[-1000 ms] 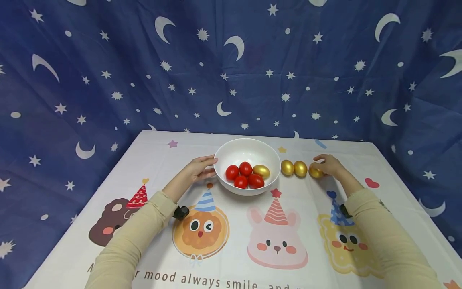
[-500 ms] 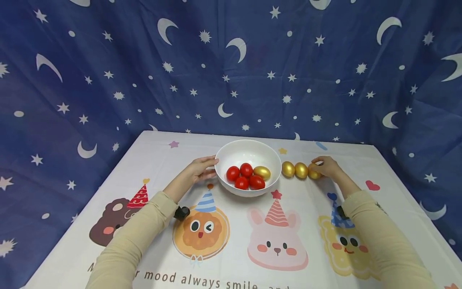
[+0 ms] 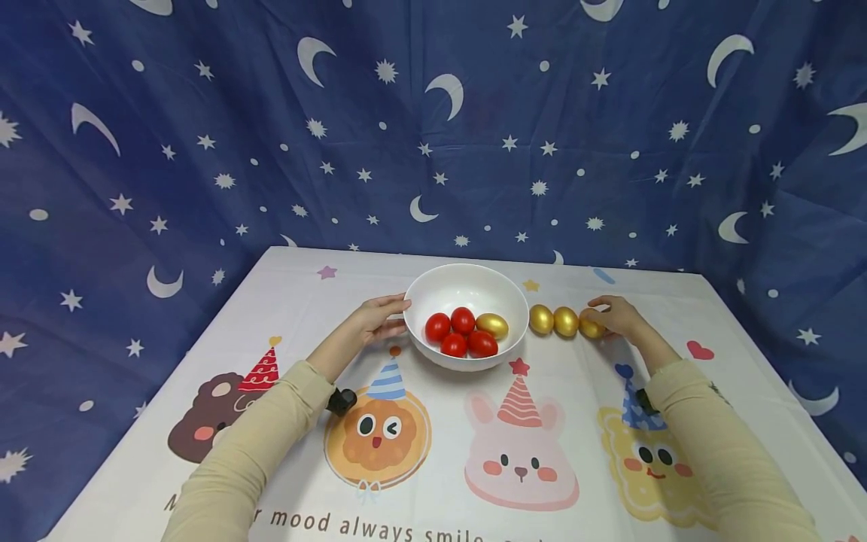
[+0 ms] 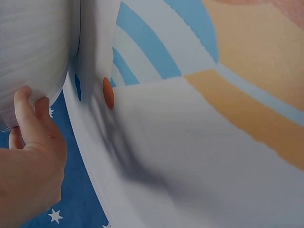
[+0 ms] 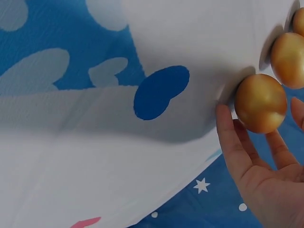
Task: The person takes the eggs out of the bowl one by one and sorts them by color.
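Note:
A white bowl (image 3: 467,364) stands on the table; in it lie several red eggs (image 3: 454,345) and one gold egg (image 3: 492,326). My left hand (image 3: 372,318) rests against the bowl's left side near the rim. In the left wrist view its fingertips touch the outer wall. To the right of the bowl, three gold eggs (image 3: 565,321) form a row. My right hand (image 3: 619,318) is at the rightmost one. The right wrist view shows the fingers (image 5: 232,142) spread loosely around that gold egg (image 5: 261,103), the thumb standing apart from it.
A white cloth (image 3: 433,482) printed with cartoon faces and lettering covers the table. Behind and beside it hangs a blue curtain (image 3: 379,165) with moons and stars. Each wrist carries a small black camera, such as the left one (image 3: 342,401).
The rightmost gold egg has moved left, closing the gap to its neighbour. My right hand moved left with it, then its fingers eased slightly away. The left hand stays at the bowl.

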The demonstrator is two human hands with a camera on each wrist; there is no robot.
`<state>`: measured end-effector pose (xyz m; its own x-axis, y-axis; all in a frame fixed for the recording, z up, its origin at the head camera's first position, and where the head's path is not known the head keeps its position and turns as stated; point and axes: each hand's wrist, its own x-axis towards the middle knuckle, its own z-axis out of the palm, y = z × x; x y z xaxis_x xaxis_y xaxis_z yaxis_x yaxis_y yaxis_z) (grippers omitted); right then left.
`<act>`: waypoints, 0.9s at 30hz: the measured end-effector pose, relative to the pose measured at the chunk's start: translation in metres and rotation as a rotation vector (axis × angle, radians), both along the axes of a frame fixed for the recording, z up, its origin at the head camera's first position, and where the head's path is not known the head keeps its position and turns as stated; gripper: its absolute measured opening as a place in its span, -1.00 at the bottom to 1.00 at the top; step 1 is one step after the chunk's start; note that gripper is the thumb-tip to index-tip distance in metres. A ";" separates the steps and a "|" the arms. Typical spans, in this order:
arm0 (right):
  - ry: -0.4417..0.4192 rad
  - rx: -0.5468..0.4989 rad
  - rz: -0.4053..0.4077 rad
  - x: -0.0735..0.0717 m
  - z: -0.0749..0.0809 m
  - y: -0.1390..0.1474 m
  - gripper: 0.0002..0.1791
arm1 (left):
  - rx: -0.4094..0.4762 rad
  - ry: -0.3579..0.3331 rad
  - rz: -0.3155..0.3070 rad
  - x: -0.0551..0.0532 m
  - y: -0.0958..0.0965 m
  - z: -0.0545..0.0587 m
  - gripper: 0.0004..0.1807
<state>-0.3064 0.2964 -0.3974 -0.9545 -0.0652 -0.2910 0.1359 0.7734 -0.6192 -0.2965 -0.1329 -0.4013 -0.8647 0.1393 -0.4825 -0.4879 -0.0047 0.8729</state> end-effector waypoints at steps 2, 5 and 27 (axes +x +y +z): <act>-0.003 0.005 -0.004 0.000 -0.001 0.000 -0.39 | 0.000 -0.004 0.002 0.000 0.000 0.000 -0.41; -0.007 0.015 -0.012 -0.001 -0.003 0.001 -0.40 | 0.002 -0.008 0.005 0.000 0.000 -0.001 -0.41; -0.046 -0.031 0.017 0.001 0.000 -0.001 -0.40 | 0.012 -0.007 -0.001 -0.001 0.000 0.000 -0.40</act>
<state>-0.3055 0.2951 -0.3977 -0.9390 -0.0909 -0.3318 0.1515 0.7565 -0.6362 -0.2973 -0.1328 -0.4010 -0.8614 0.1462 -0.4865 -0.4936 -0.0144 0.8696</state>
